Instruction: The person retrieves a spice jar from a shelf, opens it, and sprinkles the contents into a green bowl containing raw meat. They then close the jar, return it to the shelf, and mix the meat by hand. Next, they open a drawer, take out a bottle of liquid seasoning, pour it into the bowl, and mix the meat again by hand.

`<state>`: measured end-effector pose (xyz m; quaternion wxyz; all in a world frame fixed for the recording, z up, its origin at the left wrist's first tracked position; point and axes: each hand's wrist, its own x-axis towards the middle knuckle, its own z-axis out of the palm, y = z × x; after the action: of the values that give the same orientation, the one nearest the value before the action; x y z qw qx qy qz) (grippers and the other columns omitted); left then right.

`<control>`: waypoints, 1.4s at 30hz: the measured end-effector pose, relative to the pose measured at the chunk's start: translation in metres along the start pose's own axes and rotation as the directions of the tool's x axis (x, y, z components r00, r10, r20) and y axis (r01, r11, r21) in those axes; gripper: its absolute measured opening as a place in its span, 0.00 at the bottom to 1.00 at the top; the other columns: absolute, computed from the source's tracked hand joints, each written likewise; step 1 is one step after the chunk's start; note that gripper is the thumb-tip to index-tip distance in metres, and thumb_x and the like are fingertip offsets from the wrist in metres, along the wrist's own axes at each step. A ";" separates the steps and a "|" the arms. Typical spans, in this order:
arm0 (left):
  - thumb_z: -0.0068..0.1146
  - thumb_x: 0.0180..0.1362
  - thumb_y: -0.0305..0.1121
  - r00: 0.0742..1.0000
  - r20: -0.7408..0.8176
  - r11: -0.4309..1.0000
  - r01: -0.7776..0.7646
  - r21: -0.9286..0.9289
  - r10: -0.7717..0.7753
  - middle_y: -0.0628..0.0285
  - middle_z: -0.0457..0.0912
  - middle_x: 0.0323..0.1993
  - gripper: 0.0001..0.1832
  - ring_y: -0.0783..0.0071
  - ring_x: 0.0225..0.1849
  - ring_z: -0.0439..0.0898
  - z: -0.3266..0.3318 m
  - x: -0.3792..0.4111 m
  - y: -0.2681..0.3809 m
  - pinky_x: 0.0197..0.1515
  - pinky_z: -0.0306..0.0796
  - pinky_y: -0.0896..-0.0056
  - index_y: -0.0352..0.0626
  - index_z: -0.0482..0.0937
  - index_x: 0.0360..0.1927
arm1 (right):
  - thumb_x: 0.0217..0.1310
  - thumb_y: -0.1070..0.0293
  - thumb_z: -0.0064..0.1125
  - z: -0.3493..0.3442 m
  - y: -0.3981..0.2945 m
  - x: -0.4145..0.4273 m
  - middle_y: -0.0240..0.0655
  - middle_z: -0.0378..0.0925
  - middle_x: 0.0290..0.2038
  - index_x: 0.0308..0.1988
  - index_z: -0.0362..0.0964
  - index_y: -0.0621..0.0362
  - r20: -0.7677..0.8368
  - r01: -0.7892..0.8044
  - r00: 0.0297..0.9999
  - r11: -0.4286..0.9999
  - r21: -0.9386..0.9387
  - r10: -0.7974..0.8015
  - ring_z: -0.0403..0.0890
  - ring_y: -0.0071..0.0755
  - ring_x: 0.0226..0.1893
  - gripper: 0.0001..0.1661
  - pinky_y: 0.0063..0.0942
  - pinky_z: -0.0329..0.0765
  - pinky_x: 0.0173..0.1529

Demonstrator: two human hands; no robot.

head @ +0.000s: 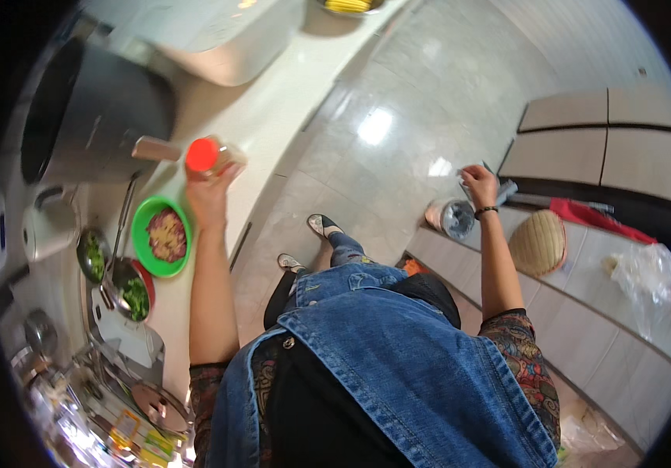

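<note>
My left hand (pixel 212 187) grips a clear jar (pixel 231 157) with a red lid, above the pale counter. Just below it stands a green bowl (pixel 138 234) of raw-looking meat pieces (pixel 166 235) with yellowish seasoning on top. Out to the other side, my right hand (pixel 479 184), with a dark bracelet at the wrist, hovers beside a small bin (pixel 436 215) lined with a grey bag. Its fingers are bent together near something thin and blurred; whether they hold it is unclear.
A large dark pot (pixel 113 111) and a whitish tub (pixel 236 52) stand on the counter (pixel 283 105). Chopped greens fill two smaller bowls (pixel 149 292) near a long-handled ladle (pixel 122 228). On the right-hand cabinet lie a striped cushion (pixel 537 243) and a clear plastic bag (pixel 657 281).
</note>
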<state>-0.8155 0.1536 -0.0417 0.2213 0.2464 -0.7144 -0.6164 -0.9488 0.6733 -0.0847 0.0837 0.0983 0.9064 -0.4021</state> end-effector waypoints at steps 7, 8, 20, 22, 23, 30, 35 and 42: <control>0.62 0.49 0.24 0.971 -0.082 0.932 -0.188 0.310 0.223 0.53 0.66 0.57 0.33 0.65 0.58 0.66 -0.016 -0.025 0.026 0.60 0.60 0.66 0.35 0.61 0.60 | 0.48 0.69 0.58 -0.094 0.144 -0.049 0.33 0.79 0.22 0.30 0.77 0.58 -0.329 -0.523 0.833 0.829 -0.199 0.446 0.79 0.26 0.20 0.06 0.24 0.74 0.26; 0.61 0.51 0.25 0.942 -0.092 0.846 -0.243 0.474 0.322 0.53 0.67 0.57 0.33 0.64 0.58 0.66 -0.023 -0.030 0.026 0.60 0.60 0.64 0.35 0.61 0.60 | 0.49 0.70 0.58 -0.101 0.152 -0.058 0.32 0.78 0.20 0.29 0.77 0.59 -0.336 -0.562 0.801 0.816 -0.137 0.495 0.78 0.24 0.20 0.06 0.23 0.74 0.25; 0.53 0.51 0.22 0.907 0.195 0.654 -0.406 0.638 0.373 0.49 0.69 0.54 0.21 0.52 0.57 0.67 0.001 -0.129 0.041 0.61 0.58 0.56 0.33 0.68 0.51 | 0.45 0.62 0.57 -0.122 0.199 -0.078 0.39 0.80 0.27 0.27 0.77 0.54 -0.430 -0.502 0.854 0.681 -0.534 0.292 0.81 0.44 0.34 0.09 0.37 0.75 0.40; 0.53 0.50 0.20 0.925 0.219 0.713 -0.378 0.591 0.309 0.49 0.70 0.53 0.20 0.53 0.56 0.68 0.006 -0.137 0.044 0.60 0.59 0.57 0.34 0.70 0.50 | 0.45 0.62 0.57 -0.117 0.201 -0.073 0.40 0.80 0.30 0.28 0.77 0.54 -0.443 -0.554 0.824 0.667 -0.498 0.353 0.80 0.44 0.35 0.09 0.37 0.75 0.41; 0.53 0.51 0.20 0.936 0.204 0.712 -0.351 0.608 0.288 0.50 0.70 0.53 0.20 0.54 0.56 0.68 0.003 -0.143 0.042 0.60 0.60 0.58 0.34 0.70 0.50 | 0.46 0.62 0.57 -0.117 0.202 -0.070 0.41 0.80 0.31 0.28 0.77 0.54 -0.449 -0.579 0.807 0.658 -0.481 0.383 0.80 0.45 0.36 0.09 0.37 0.75 0.41; 0.53 0.54 0.21 1.000 -0.013 0.894 0.026 0.447 -0.023 0.54 0.73 0.50 0.18 0.63 0.53 0.71 0.021 -0.170 0.008 0.58 0.62 0.64 0.34 0.70 0.51 | 0.49 0.65 0.53 -0.119 0.236 -0.040 0.43 0.79 0.37 0.32 0.77 0.55 -0.363 -0.642 0.767 0.609 -0.466 0.530 0.79 0.48 0.40 0.10 0.39 0.75 0.44; 0.53 0.55 0.21 0.996 -0.021 0.918 0.088 0.388 -0.087 0.55 0.73 0.50 0.19 0.65 0.53 0.72 0.053 -0.175 0.004 0.59 0.63 0.65 0.36 0.70 0.51 | 0.51 0.70 0.53 -0.137 0.257 -0.036 0.46 0.79 0.40 0.35 0.79 0.55 -0.368 -0.718 0.688 0.517 -0.466 0.625 0.78 0.49 0.43 0.10 0.41 0.74 0.47; 0.54 0.54 0.22 0.987 -0.121 0.852 0.150 0.501 -0.102 0.57 0.75 0.48 0.18 0.68 0.50 0.74 0.045 -0.208 0.014 0.55 0.67 0.68 0.37 0.72 0.50 | 0.55 0.70 0.49 -0.143 0.236 -0.008 0.47 0.78 0.39 0.34 0.77 0.62 -0.341 -0.697 0.698 0.487 -0.527 0.629 0.79 0.46 0.41 0.11 0.39 0.76 0.41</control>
<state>-0.6817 0.3197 -0.0369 0.1393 0.3696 -0.8233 -0.4077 -0.8934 0.9345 -0.1565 0.2130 0.4267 0.8789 -0.0109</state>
